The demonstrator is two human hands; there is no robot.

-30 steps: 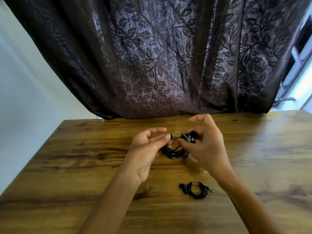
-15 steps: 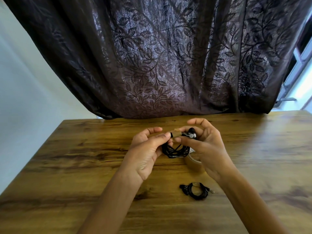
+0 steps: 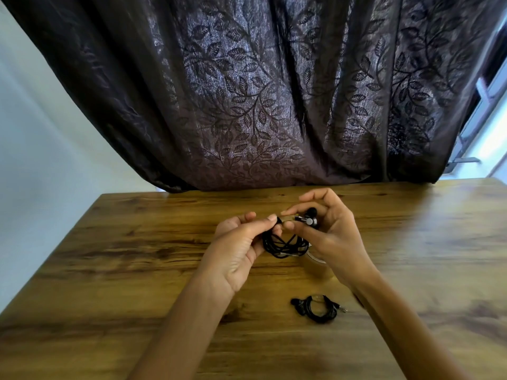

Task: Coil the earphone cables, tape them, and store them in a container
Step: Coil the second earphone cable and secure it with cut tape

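A black coiled earphone cable hangs between both hands above the wooden table. My left hand pinches the coil's top left part with thumb and fingers. My right hand grips the top right part, where the black earbuds sit against its fingers. A short strip of tape seems to run between the two thumbs, though it is hard to make out. A second black earphone coil lies on the table nearer to me, its metal plug pointing right.
A clear tape roll lies on the table, partly hidden under my right hand. A dark leaf-patterned curtain hangs behind the table's far edge. A window frame shows at the far right.
Both hands have drawn closer together on the coil, and my right hand's fingers have curled in over the earbuds. The coil on the table has not moved.
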